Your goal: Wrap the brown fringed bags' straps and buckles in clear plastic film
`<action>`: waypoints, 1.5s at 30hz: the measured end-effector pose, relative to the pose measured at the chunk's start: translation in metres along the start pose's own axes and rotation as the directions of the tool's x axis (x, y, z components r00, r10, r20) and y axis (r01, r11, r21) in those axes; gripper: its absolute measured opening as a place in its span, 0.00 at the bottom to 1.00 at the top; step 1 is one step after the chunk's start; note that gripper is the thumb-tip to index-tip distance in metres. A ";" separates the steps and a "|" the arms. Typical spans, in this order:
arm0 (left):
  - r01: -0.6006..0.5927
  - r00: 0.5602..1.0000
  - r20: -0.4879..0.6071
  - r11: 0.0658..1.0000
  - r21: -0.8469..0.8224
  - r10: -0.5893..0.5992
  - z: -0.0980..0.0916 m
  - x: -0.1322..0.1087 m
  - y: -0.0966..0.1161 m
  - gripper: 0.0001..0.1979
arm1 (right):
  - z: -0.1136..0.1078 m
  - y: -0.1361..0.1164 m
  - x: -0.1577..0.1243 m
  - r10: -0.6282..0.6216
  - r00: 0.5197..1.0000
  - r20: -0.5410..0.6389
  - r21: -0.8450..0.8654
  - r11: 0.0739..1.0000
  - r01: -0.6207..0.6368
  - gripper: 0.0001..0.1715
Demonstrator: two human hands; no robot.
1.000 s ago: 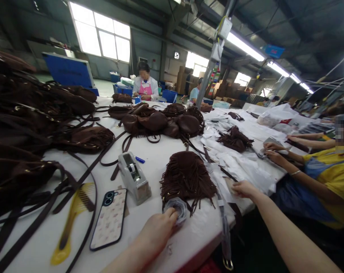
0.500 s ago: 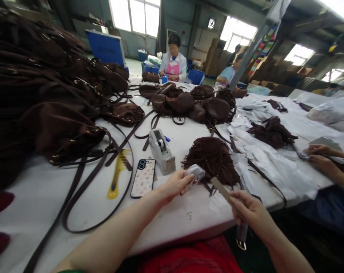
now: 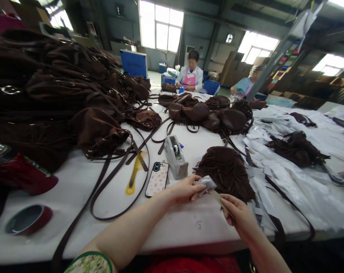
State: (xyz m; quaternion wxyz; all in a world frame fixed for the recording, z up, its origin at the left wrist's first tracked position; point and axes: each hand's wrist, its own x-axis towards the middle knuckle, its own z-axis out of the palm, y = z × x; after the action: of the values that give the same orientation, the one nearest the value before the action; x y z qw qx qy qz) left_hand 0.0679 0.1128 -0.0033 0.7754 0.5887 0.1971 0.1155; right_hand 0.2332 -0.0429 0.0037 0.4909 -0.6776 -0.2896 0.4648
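Observation:
My left hand pinches a small crumpled clear wrapper just above the near edge of the white table. My right hand is closed on a flat tan strip whose far end meets the wrapper. Directly behind both hands lies a brown fringed suede bag.
A tape dispenser, a phone and a yellow comb lie left of the hands. Brown bags are piled high at the left, with long straps trailing. White papers cover the right side. Two people sit at the far end.
The view has swung left and down. My left hand lifted the wrapper off the table and my right hand picked up the tan strip; both hands came together in front of the fringed bag.

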 end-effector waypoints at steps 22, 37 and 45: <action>0.036 0.999 0.007 0.999 0.027 -0.036 0.009 0.005 -0.017 0.27 | 0.027 0.012 0.010 -0.119 0.990 -0.069 -0.304 0.948 0.093 0.21; 0.046 0.998 0.012 0.896 0.441 -0.057 0.020 -0.007 0.000 0.11 | 0.007 -0.032 0.008 -0.663 0.644 0.382 -0.740 0.198 0.643 0.11; -0.017 0.974 -0.144 0.689 0.724 0.174 0.025 -0.002 -0.013 0.19 | 0.007 -0.029 0.028 -0.450 0.872 0.193 -0.633 0.622 0.462 0.12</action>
State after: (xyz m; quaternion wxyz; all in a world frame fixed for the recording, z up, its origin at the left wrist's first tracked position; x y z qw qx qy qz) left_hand 0.0763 0.0863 -0.0094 0.4526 0.8393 0.2726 0.1285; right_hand 0.2403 -0.0064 0.0205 0.3179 -0.7067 -0.6005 0.1973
